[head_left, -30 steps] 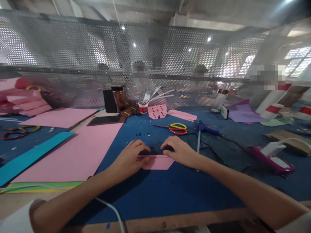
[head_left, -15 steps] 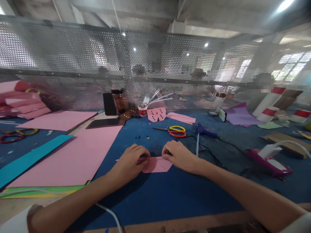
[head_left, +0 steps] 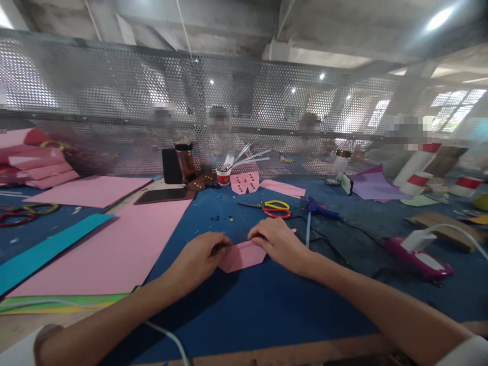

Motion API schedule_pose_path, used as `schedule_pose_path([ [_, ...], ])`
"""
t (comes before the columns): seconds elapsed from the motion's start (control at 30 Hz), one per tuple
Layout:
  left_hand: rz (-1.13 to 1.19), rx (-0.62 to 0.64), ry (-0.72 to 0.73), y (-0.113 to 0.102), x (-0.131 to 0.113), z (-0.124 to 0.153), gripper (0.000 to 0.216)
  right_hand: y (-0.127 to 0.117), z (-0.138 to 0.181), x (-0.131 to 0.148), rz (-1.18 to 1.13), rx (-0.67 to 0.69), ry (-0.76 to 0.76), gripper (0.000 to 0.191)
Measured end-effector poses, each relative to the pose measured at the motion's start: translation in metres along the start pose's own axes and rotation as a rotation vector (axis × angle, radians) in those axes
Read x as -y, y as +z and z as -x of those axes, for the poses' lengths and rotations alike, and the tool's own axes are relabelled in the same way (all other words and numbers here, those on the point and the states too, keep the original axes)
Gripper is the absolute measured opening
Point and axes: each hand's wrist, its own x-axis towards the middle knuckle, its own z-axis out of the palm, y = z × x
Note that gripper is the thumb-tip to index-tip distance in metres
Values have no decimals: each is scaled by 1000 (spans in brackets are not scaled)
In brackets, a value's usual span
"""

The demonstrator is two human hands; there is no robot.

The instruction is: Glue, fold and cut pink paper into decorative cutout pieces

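Note:
A small folded piece of pink paper (head_left: pixel 244 256) lies on the blue table top, slightly tilted, between my two hands. My left hand (head_left: pixel 208 251) is closed on its left end, thumb and fingers pinching the edge. At the upper right part of the paper, my right hand (head_left: pixel 275 241) pinches it with curled fingers, and a pink tip pokes out beyond that hand. Just past my hands rest scissors (head_left: pixel 276 207) with yellow and red handles. Behind them stands a pink cut-out with black dots (head_left: pixel 245 183), beside pink paper strips (head_left: pixel 282 188).
Large pink sheets (head_left: pixel 114 244) and a teal strip (head_left: pixel 53 249) cover the left side. A blue glue gun (head_left: pixel 322 208) with its cord lies to the right, near a purple power strip (head_left: pixel 419 259). A paper cup (head_left: pixel 223 177) and a perforated metal screen (head_left: pixel 244 101) are behind.
The pink paper has turned, its right end lifting farther from me. My right hand has shifted slightly left and my left hand slightly nearer me; both keep hold of it.

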Motion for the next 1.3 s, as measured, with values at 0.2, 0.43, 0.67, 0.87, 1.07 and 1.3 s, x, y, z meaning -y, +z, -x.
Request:
schedule_pose_path([
  [0.2, 65, 0, -45, -6, -4, 1, 22, 2, -1, -2, 22, -48, -7, 11],
  [0.43, 61, -58, -104, -11, 3, -3, 23, -13, -5, -13, 70, -221, -8, 13],
  [0.67, 95, -142, -114, -20, 20, -10, 24, -32, -25, -84, 268, -133, 285, 24],
  [0.87, 123, -156, -136, -21, 27, -14, 25, -17, -30, -114, 348, 94, 322, 26],
  [1.07, 146, -143, -130, -20, 30, -15, 28, -14, -35, -121, 380, 172, 327, 28],
  [1.3, 155, -175, -143, -21, 28, -16, 28, -19, -31, -117, 331, 110, 350, 39],
])
